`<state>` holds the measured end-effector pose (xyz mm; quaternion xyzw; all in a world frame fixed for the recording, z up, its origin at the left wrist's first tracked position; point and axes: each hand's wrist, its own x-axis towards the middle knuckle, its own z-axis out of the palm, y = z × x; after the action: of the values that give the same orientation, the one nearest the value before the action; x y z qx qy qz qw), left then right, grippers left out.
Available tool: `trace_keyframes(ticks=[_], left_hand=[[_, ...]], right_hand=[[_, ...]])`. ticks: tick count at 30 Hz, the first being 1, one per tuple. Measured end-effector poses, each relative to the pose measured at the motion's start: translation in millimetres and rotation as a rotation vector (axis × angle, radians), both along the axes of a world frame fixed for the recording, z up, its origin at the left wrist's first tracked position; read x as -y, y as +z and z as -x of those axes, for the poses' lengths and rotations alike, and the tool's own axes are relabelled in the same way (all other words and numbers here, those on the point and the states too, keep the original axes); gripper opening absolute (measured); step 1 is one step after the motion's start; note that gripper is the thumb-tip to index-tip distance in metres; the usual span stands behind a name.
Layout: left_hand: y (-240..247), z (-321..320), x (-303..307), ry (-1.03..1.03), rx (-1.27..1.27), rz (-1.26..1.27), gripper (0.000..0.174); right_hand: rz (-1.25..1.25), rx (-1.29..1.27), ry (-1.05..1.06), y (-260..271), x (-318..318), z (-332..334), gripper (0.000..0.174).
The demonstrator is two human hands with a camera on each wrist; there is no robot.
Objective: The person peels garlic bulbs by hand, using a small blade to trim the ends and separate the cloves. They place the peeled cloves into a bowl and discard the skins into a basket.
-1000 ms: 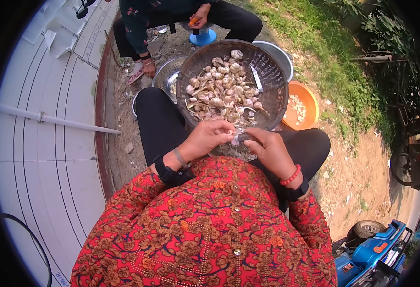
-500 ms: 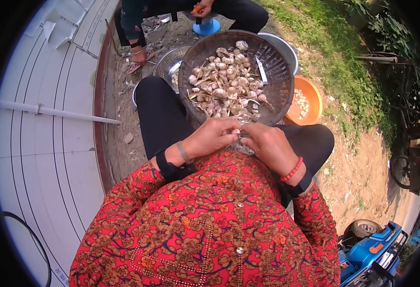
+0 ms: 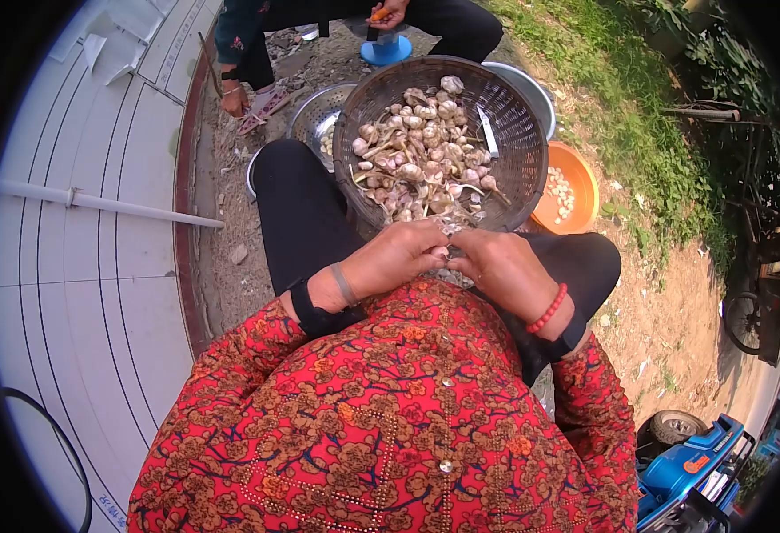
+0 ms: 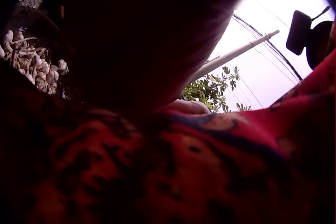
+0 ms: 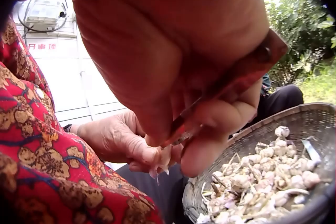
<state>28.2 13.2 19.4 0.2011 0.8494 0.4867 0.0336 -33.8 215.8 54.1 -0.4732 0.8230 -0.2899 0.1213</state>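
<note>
My left hand [image 3: 394,256] pinches a garlic clove [image 3: 441,252] with pinkish skin, just in front of the basket's near rim. Close against it is my right hand [image 3: 510,274], its fingers curled round a small knife [image 5: 252,70] with a reddish-brown handle in the right wrist view. The knife's tip end meets the clove between both thumbs. Beyond the hands, a dark wicker basket [image 3: 513,173] holds a heap of garlic bulbs [image 3: 425,147]. Dark fabric and a sleeve fill most of the left wrist view.
A white knife-like tool [image 3: 488,133] lies in the basket. An orange bowl [image 3: 587,213] with peeled cloves stands to its right, a metal colander [image 3: 306,120] to its left. Another person [image 3: 239,35] sits opposite, holding something orange. A white wall [image 3: 97,240] runs along the left.
My hands have drawn closer together over the garlic, and loose skin seen earlier between them is now mostly hidden. The head view has shifted slightly. The other person's lowered hand has moved left.
</note>
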Motion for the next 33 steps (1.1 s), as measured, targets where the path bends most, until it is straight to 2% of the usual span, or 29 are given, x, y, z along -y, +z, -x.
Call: trace_keyframes(ticks=[8,12,21,33], left_hand=[[-1.0,-0.9,-1.4,-0.031,0.06,0.086,0.02],[-4.1,0.2,-2.9,-0.01,0.097,0.05,0.014],[-4.9,0.0,-2.4,-0.024,0.186,0.045,0.016],[-3.0,0.1,-3.7,-0.052,0.223,0.05,0.015]], right_hand=[[-0.097,-0.121,0.085,0.2,3.2,2.4,0.01],[-0.141,-0.152,0.121,6.4,5.9,2.5,0.01],[-0.197,-0.169,0.191,13.1,6.4,4.2,0.013],[-0.154,-0.121,0.295,0.3,6.0,16.5,0.007]])
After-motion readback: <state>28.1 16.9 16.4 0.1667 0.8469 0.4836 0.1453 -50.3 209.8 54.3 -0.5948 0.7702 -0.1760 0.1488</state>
